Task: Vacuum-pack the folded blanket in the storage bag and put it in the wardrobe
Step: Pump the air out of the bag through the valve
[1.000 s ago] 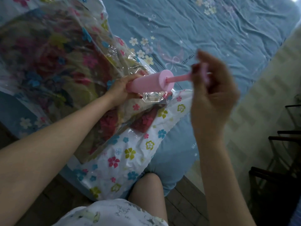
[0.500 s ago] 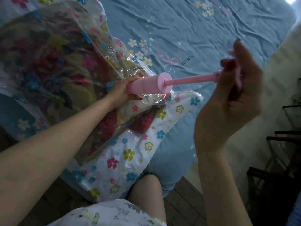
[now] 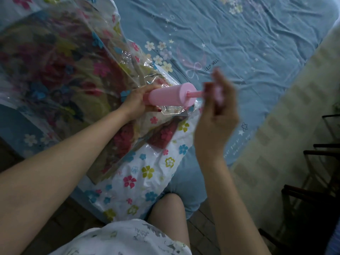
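Two hands on one pump, everything on the bed (image 3: pixel 248 43). Bed has a blue sheet with flower print and "SLEEP WELL" text, takes up most of the view; its near edge runs along the bottom left.

Storage bag (image 3: pixel 139 173): clear plastic with a white flower-printed end, lies on the bed's near-left part, the printed end hanging toward the bed's near edge. Plastic looks wrinkled and loose around the pump.

Folded blanket (image 3: pixel 60 70): inside the bag, dark floral pattern, visible through the clear plastic, fills the bag's far-left part.

Hand pump (image 3: pixel 171 94): pink cylinder, lying roughly sideways on top of the bag, near the bag's right edge. Base end is hidden under the left hand, so I can't tell how it meets the bag. Pink rod (image 3: pixel 196 93) sticks out of the barrel's right end, only a short piece showing.

Left hand (image 3: pixel 137 102): fingers wrapped around the barrel's left end, holding it against the bag. Forearm crosses over the bag from the near-left.

Right hand (image 3: pixel 217 111): just right of the barrel, motion-blurred, fingers curled around the pink handle at the rod's end. Handle shape is too blurred to make out.

Near bed edge: a bare knee (image 3: pixel 167 208) and a patterned white garment (image 3: pixel 119 240).
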